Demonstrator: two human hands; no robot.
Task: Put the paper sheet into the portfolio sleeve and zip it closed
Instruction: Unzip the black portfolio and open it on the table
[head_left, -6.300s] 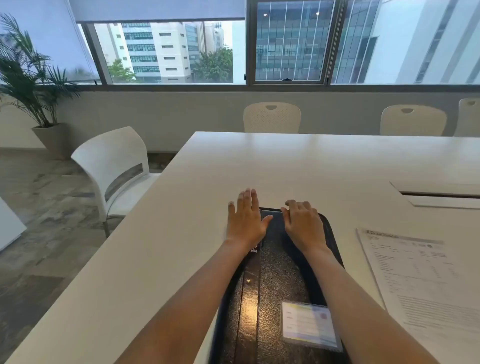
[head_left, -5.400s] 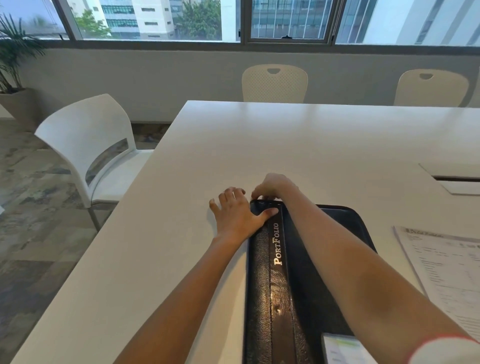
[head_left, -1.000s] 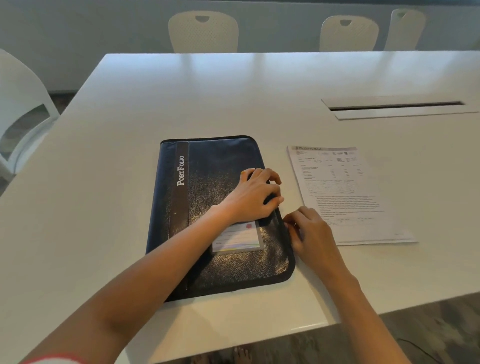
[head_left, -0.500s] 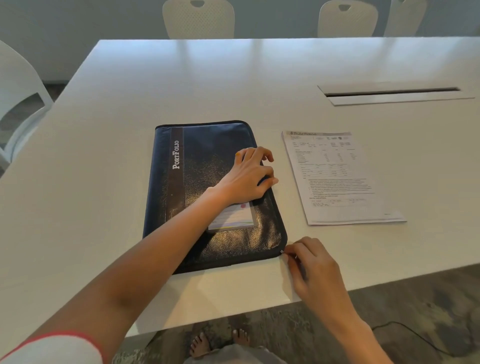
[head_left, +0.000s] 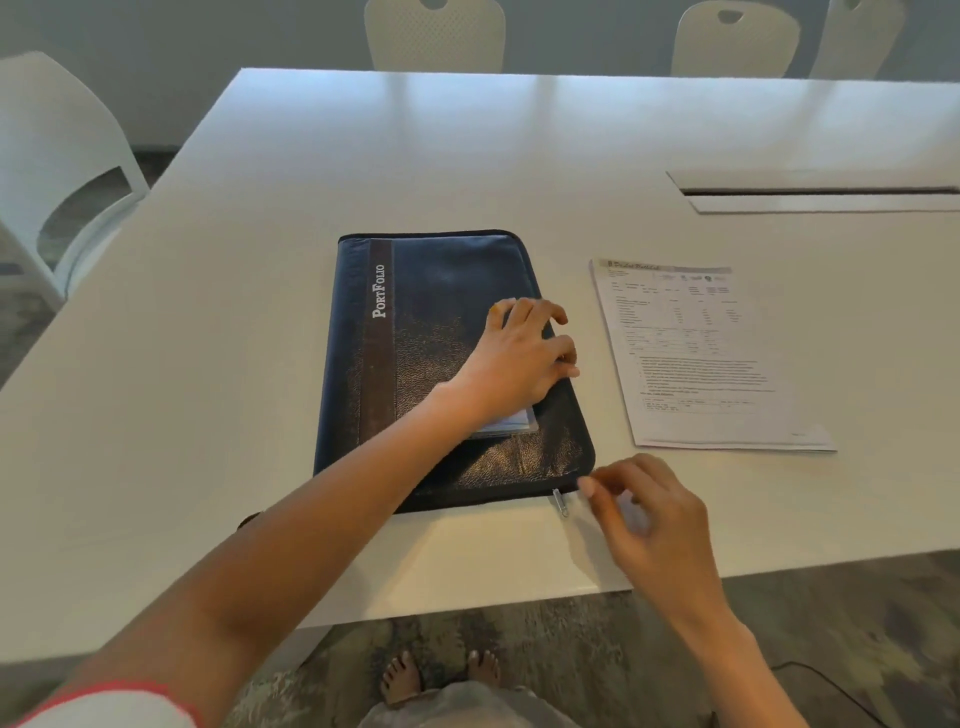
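Head cam: dark blue leather zip portfolio (head_left: 441, 364) lies flat on white surface (head_left: 208, 364), looks shut. Left hand (head_left: 519, 358) spread, pressing cover. Right hand (head_left: 644, 514) loosely open, empty, beside silver zip pull (head_left: 560, 502). Printed white paper sheet (head_left: 696, 358) lies apart, not inserted. Insertion + final zip left.

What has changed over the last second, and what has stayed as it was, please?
The right hand slid the zipper pull down the portfolio's right edge to its near corner, then let go. The left hand stays pressed on the cover, and the paper sheet still lies beside it on the table.
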